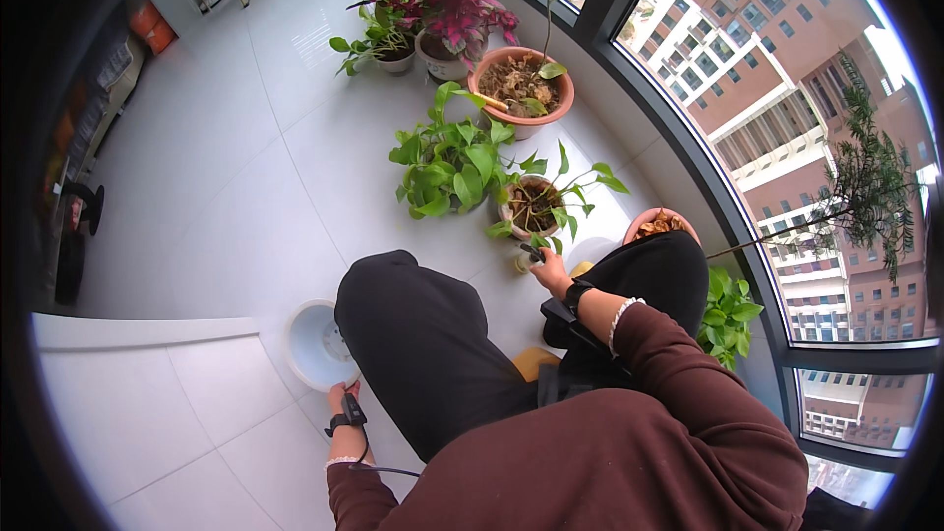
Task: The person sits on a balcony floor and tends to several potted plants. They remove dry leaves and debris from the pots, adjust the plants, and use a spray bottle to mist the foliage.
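Observation:
Down by my left knee, my left hand grips the near rim of a white plastic pot. The pot's inside faces up, and small marks or holes show on its bottom. My right hand is closed around a small bottle with a black top, apparently a spray bottle, its lower part pale yellow and partly hidden. Just beyond that hand stands a pot of sparse trailing pothos with brown soil. Left of it grows a fuller green pothos, whose leaves cover its pot.
A terracotta-coloured planter and a red-leaved coleus stand along the window ledge. Beside my right knee are a pink pot with dry leaves and a leafy green plant. A low white ledge lies to the left.

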`<act>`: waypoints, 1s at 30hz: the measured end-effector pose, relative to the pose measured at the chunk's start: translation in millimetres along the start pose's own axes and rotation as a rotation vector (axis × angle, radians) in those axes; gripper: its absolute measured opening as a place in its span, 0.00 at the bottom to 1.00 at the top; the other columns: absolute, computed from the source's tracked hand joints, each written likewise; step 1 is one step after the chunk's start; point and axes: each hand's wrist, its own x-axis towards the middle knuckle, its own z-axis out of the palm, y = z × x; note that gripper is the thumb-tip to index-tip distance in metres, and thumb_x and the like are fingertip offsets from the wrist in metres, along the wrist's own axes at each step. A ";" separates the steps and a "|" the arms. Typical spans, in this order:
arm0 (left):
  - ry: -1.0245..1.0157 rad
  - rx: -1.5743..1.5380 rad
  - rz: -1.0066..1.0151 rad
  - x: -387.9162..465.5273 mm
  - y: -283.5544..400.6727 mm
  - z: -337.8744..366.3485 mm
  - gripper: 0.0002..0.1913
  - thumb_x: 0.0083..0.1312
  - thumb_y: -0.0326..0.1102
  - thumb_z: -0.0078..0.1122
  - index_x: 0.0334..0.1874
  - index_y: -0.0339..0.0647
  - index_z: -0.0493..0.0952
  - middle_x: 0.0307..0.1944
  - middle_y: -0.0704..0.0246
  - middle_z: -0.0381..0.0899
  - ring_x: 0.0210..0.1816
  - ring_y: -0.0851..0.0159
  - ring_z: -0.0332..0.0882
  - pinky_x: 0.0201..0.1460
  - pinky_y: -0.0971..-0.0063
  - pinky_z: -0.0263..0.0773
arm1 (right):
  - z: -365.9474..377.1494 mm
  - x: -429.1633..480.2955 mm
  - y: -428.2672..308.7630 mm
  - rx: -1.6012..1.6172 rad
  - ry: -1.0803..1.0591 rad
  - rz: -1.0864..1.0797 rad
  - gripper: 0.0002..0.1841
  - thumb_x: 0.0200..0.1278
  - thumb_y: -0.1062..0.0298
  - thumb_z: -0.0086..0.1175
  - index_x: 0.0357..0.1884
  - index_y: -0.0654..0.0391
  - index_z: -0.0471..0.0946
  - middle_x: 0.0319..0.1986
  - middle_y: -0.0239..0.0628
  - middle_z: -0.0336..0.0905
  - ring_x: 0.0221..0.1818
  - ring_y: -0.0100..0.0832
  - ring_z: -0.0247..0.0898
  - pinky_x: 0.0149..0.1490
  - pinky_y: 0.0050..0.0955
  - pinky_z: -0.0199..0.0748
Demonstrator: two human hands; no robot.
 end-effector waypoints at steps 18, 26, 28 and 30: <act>0.124 0.130 -0.210 -31.5 10.6 6.5 0.06 0.61 0.25 0.38 0.39 0.30 0.61 0.37 0.53 0.73 0.42 0.49 0.75 0.47 0.58 0.74 | -2.8 3.2 0.0 0.082 -0.019 0.034 0.27 0.45 0.70 0.54 0.53 0.58 0.69 0.41 0.50 0.76 0.44 0.42 0.73 0.49 0.30 0.69; 0.152 0.619 -0.034 -55.5 66.3 20.3 0.06 0.60 0.30 0.47 0.31 0.37 0.62 0.17 0.65 0.65 0.18 0.66 0.65 0.20 0.72 0.66 | 3.0 20.4 9.7 0.282 -0.147 0.171 0.20 0.48 0.68 0.52 0.48 0.52 0.74 0.28 0.40 0.77 0.28 0.33 0.73 0.33 0.29 0.69; 0.116 0.543 0.084 -64.0 86.8 30.7 0.06 0.59 0.29 0.48 0.30 0.39 0.62 0.16 0.67 0.64 0.16 0.68 0.62 0.18 0.75 0.62 | 6.7 25.4 14.3 0.355 -0.156 0.230 0.17 0.48 0.71 0.51 0.44 0.52 0.75 0.20 0.33 0.74 0.19 0.26 0.67 0.25 0.26 0.63; 0.025 0.409 0.200 -77.4 112.0 44.1 0.05 0.60 0.26 0.48 0.36 0.38 0.63 0.20 0.68 0.64 0.18 0.69 0.62 0.18 0.75 0.61 | 14.1 29.5 20.7 0.417 -0.161 0.206 0.15 0.47 0.71 0.50 0.41 0.52 0.75 0.20 0.34 0.74 0.19 0.28 0.68 0.26 0.27 0.64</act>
